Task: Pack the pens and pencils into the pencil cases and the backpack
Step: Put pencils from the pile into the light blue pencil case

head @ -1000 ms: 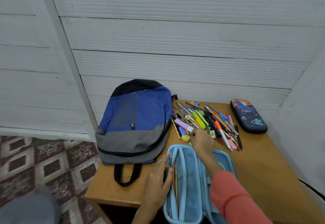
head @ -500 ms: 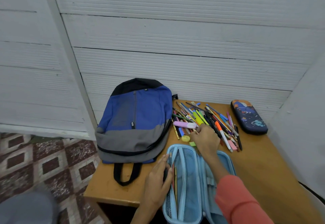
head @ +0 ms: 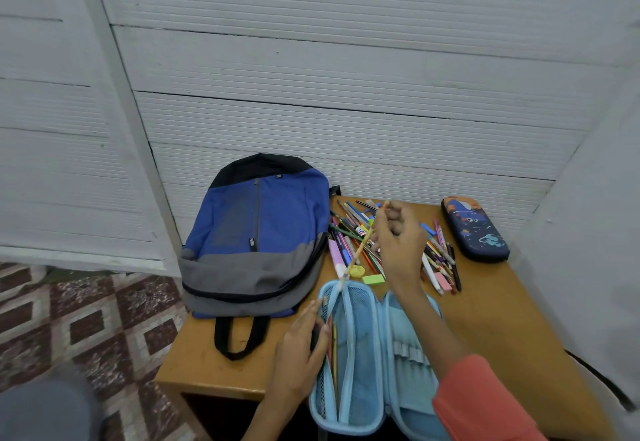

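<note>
Early days: right hand (head: 398,243) pinches a pencil (head: 360,253), flat left hand (head: 301,347) steadies the open case (head: 408,323), centre pile (head: 440,257) unpacked.

Your right arm wears a long sleeve (head: 485,406) of plain coral-orange cloth, seen just right of the light-blue pencil case (head: 363,371). It ends in a soft, rounded edge beside the case's near right corner, and from there to your right hand (head: 398,246) the forearm is bare. Your left hand (head: 298,347) and forearm, on the case's left side, are uncovered. A grey shape well left of the case is too blurred to identify.
</note>
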Motion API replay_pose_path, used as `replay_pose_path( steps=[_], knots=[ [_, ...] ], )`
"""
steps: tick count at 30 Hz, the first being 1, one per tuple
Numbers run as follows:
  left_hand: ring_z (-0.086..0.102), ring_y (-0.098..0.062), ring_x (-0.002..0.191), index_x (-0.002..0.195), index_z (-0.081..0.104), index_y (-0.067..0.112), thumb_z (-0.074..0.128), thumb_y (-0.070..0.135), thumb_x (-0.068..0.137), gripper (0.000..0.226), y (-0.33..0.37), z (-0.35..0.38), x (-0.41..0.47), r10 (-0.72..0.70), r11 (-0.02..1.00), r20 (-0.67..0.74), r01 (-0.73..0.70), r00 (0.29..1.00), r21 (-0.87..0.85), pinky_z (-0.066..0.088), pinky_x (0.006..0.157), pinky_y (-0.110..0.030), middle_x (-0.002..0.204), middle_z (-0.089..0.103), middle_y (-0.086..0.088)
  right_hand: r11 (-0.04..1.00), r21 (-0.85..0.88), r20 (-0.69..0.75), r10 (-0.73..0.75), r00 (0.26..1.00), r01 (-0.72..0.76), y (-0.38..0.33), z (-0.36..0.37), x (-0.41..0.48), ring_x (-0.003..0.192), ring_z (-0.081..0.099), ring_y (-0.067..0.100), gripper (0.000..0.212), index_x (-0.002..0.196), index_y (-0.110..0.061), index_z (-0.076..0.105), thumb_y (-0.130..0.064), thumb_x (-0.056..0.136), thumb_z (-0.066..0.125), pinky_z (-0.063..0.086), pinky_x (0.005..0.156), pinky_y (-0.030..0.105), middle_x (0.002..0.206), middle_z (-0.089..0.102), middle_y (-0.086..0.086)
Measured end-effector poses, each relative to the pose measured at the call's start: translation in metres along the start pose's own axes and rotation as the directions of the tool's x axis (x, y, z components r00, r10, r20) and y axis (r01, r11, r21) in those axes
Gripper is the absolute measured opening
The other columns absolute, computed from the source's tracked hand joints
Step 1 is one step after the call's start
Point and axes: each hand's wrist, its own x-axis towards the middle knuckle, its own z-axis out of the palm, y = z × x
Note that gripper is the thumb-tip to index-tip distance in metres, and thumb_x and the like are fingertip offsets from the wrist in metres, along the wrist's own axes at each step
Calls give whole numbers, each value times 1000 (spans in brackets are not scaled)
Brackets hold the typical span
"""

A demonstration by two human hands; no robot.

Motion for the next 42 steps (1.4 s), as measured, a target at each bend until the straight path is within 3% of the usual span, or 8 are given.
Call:
replay_pose_path(
  steps=[7, 11, 19, 24, 30, 34, 38, 42],
  knots=[
    [62, -2, 96, 123, 56, 11, 46, 35, 98, 36, -2, 0, 1, 0, 1000, 23, -1, 1000, 15, 44, 80, -10, 119, 64, 10, 961, -189, 398, 265, 879, -204, 18, 4, -31, 37, 51, 13, 8, 94, -1, 61, -6, 91, 57, 45, 41, 28, 54, 59, 8],
    [60, -3, 108, 115, 58, 11, 46, 35, 98, 31, -2, -1, 1, 24, 999, 20, -25, 1000, 31, 44, 85, -13, 127, 58, 15, 894, -375, 524, 424, 738, -247, 27, 9, -40, 30, 48, 14, 9, 92, 1, 58, -7, 91, 55, 42, 38, 22, 49, 59, 12],
    [56, 5, 106, 116, 56, 2, 50, 29, 99, 32, -3, 0, 1, 29, 999, 18, -30, 999, 29, 40, 82, -6, 126, 60, 13, 785, -501, 459, 598, 657, -364, 37, 8, -41, 38, 58, 26, 17, 75, -1, 52, -6, 91, 56, 49, 41, 28, 52, 57, 21],
    [60, -1, 93, 118, 56, 4, 49, 31, 98, 34, -7, 2, 2, 13, 1000, 13, -14, 1000, 25, 41, 76, -8, 116, 64, 11, 744, -595, 506, 641, 577, -304, 42, 8, -54, 44, 61, 26, 28, 63, -3, 53, -7, 90, 58, 51, 46, 27, 54, 61, 20],
    [62, -9, 92, 118, 58, 8, 50, 29, 98, 30, -5, 1, 0, 28, 999, -4, -28, 1000, 24, 43, 78, -12, 109, 65, 0, 745, -628, 490, 603, 630, -225, 43, 10, -64, 46, 64, 30, 28, 63, -3, 52, -10, 89, 61, 52, 49, 32, 52, 62, 21],
    [62, -10, 86, 125, 56, 13, 49, 29, 99, 32, -1, 0, 0, 43, 999, -2, -43, 999, 13, 41, 73, -9, 93, 59, 12, 731, -677, 474, 517, 713, -80, 40, 11, -70, 62, 68, 33, 17, 92, 2, 61, -14, 88, 65, 57, 66, 42, 75, 68, 23],
    [62, -9, 104, 141, 46, 18, 50, 28, 98, 44, -2, 1, 0, 34, 999, -22, -34, 999, -14, 49, 88, -20, 117, 64, 4, 722, -691, 474, 446, 759, 7, 36, 10, -76, 88, 66, 37, 20, 95, -14, 45, -12, 89, 64, 53, 72, 43, 97, 62, 13],
    [59, -1, 108, 143, 44, 19, 49, 30, 98, 47, -1, 0, 0, 29, 1000, -25, -29, 999, -8, 49, 91, -22, 122, 62, 6, 675, -736, 476, 462, 749, 51, 37, 7, -73, 91, 61, 28, 12, 90, -10, 54, -14, 87, 65, 48, 73, 34, 98, 61, 7]
  ],
)
